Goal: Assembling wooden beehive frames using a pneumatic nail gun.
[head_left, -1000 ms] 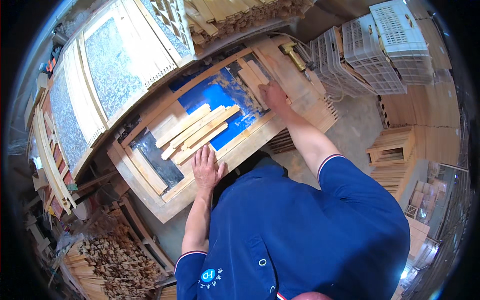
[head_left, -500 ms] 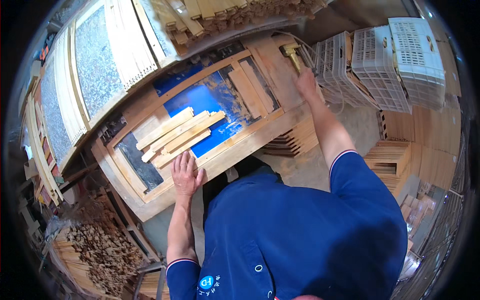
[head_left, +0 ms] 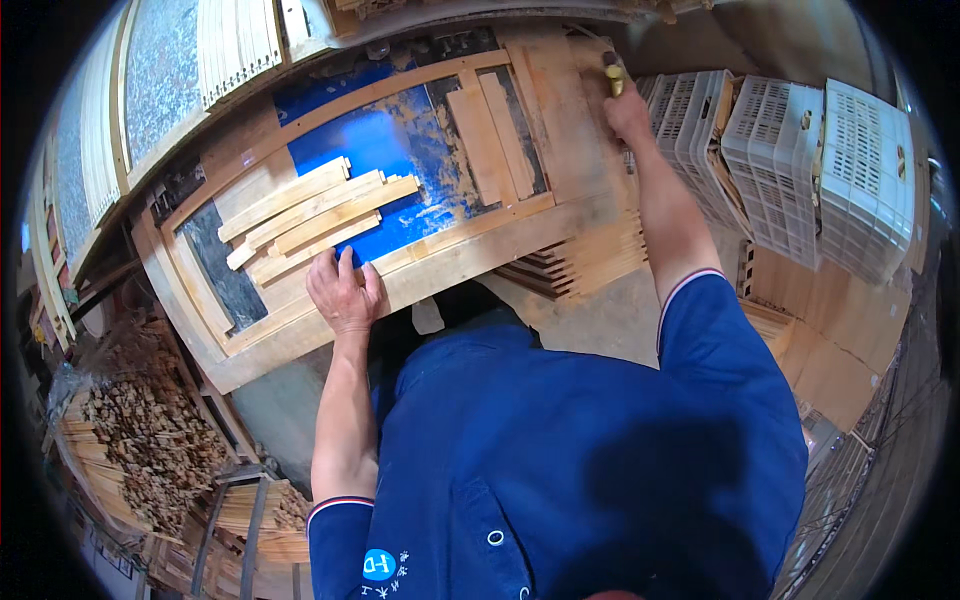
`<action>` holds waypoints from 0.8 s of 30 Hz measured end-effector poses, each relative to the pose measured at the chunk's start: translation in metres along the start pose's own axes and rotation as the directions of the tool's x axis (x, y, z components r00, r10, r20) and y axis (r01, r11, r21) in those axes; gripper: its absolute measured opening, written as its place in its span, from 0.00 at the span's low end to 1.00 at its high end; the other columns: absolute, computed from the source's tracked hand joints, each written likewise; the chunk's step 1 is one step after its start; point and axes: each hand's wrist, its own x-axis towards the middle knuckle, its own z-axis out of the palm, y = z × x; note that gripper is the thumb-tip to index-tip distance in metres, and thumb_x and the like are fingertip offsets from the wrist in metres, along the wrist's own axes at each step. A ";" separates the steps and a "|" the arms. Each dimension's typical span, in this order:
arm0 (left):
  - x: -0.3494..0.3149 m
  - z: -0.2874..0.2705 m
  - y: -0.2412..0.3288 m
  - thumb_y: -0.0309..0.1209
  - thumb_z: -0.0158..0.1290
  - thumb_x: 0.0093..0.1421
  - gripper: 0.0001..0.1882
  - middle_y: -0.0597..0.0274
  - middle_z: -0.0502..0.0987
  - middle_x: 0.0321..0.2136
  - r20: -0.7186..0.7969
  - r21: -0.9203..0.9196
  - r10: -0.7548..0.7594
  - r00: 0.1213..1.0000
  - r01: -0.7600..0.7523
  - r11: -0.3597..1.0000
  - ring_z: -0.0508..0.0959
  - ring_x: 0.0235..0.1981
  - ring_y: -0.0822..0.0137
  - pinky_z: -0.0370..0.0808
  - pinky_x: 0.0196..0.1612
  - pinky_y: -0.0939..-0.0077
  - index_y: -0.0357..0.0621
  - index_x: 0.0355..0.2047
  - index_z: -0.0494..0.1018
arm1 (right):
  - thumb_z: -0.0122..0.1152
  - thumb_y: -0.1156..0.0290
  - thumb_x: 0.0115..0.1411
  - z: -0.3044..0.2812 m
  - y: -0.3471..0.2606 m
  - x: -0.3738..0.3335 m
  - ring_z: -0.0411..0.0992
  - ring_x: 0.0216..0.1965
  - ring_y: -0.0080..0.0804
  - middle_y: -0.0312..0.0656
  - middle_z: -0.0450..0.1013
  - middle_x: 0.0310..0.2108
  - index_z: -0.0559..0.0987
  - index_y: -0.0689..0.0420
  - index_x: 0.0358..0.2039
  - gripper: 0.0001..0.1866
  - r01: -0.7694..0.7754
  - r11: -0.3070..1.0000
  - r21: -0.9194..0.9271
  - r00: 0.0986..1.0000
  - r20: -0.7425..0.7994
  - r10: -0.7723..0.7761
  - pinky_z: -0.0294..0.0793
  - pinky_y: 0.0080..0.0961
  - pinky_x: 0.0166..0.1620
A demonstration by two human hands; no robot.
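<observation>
Two hands apart: right hand [head_left: 628, 114] grips gold tool [head_left: 615, 79] near tabletop's [head_left: 574, 150] far-right corner, left hand [head_left: 346, 294] beside wooden strips [head_left: 318, 217]. Firm hold advised

Right side: three perforated white plastic crates [head_left: 868, 185] observed in a row, side by side. Brown cardboard [head_left: 835, 335] noted near them. Stacked brown wooden pieces [head_left: 605, 255] present over the grey floor [head_left: 575, 330]. Upper left: pale slats [head_left: 237, 50] beside speckled grey panels [head_left: 165, 75]. Lower left: large bundle of thin sticks [head_left: 150, 430], ends exposed, near a dark metal frame [head_left: 255, 530].
</observation>
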 end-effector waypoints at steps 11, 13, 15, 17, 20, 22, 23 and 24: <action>-0.007 0.001 -0.006 0.39 0.60 0.53 0.22 0.49 0.73 0.52 0.028 0.013 -0.048 0.998 0.048 0.999 0.71 0.56 0.48 0.66 0.61 0.51 0.43 0.47 0.78 | 0.71 0.70 0.57 -0.057 -0.133 -0.060 0.69 0.16 0.25 0.37 0.71 0.15 0.77 0.59 0.23 0.12 0.166 0.856 0.490 0.758 0.491 -0.429 0.68 0.28 0.21; -0.009 0.000 -0.006 0.39 0.60 0.52 0.22 0.49 0.73 0.52 0.017 0.012 -0.047 0.999 0.046 0.999 0.71 0.56 0.48 0.66 0.61 0.51 0.43 0.47 0.78 | 0.71 0.68 0.57 -0.049 -0.157 -0.062 0.69 0.14 0.26 0.37 0.71 0.14 0.77 0.60 0.23 0.13 0.199 0.858 0.474 0.762 0.475 -0.440 0.67 0.29 0.20; -0.008 0.000 -0.005 0.39 0.60 0.52 0.22 0.49 0.73 0.52 0.004 0.007 -0.046 0.999 0.046 0.999 0.71 0.56 0.48 0.66 0.61 0.51 0.43 0.47 0.78 | 0.72 0.67 0.57 -0.043 -0.163 -0.053 0.68 0.13 0.26 0.37 0.71 0.14 0.80 0.64 0.25 0.13 0.282 0.865 0.416 0.736 0.484 -0.473 0.68 0.30 0.18; -0.005 0.000 -0.003 0.39 0.60 0.52 0.23 0.49 0.73 0.51 0.008 0.005 -0.038 0.999 0.038 0.999 0.71 0.56 0.48 0.66 0.61 0.51 0.43 0.47 0.78 | 0.72 0.67 0.57 -0.036 -0.160 -0.042 0.68 0.13 0.27 0.38 0.71 0.14 0.80 0.64 0.26 0.13 0.295 0.885 0.361 0.754 0.481 -0.448 0.68 0.30 0.18; -0.006 -0.002 -0.005 0.39 0.60 0.52 0.23 0.49 0.73 0.51 -0.005 0.011 -0.047 0.999 0.047 0.999 0.71 0.56 0.48 0.66 0.61 0.51 0.43 0.47 0.77 | 0.72 0.67 0.56 -0.039 -0.169 -0.047 0.68 0.13 0.28 0.39 0.71 0.14 0.81 0.65 0.27 0.13 0.296 0.899 0.323 0.752 0.502 -0.428 0.69 0.31 0.17; -0.005 -0.002 -0.005 0.39 0.60 0.52 0.23 0.49 0.73 0.52 -0.002 0.001 -0.046 0.999 0.046 0.999 0.71 0.56 0.48 0.66 0.61 0.51 0.43 0.47 0.77 | 0.73 0.67 0.55 -0.039 -0.169 -0.044 0.69 0.13 0.28 0.39 0.71 0.14 0.81 0.65 0.26 0.14 0.281 0.899 0.335 0.748 0.511 -0.424 0.69 0.31 0.17; -0.003 -0.002 -0.004 0.39 0.60 0.52 0.23 0.49 0.73 0.52 0.003 -0.004 -0.041 0.999 0.041 0.999 0.71 0.56 0.48 0.67 0.60 0.51 0.43 0.47 0.77 | 0.73 0.67 0.55 -0.031 -0.163 -0.037 0.69 0.13 0.28 0.39 0.71 0.14 0.81 0.65 0.26 0.14 0.260 0.902 0.344 0.756 0.509 -0.412 0.69 0.31 0.17; -0.004 -0.002 -0.005 0.39 0.60 0.52 0.23 0.49 0.73 0.52 0.003 -0.005 -0.045 0.999 0.045 0.999 0.71 0.56 0.48 0.67 0.60 0.51 0.43 0.47 0.77 | 0.73 0.66 0.54 -0.030 -0.167 -0.040 0.69 0.13 0.28 0.39 0.71 0.14 0.80 0.65 0.26 0.14 0.239 0.904 0.354 0.761 0.510 -0.401 0.69 0.31 0.17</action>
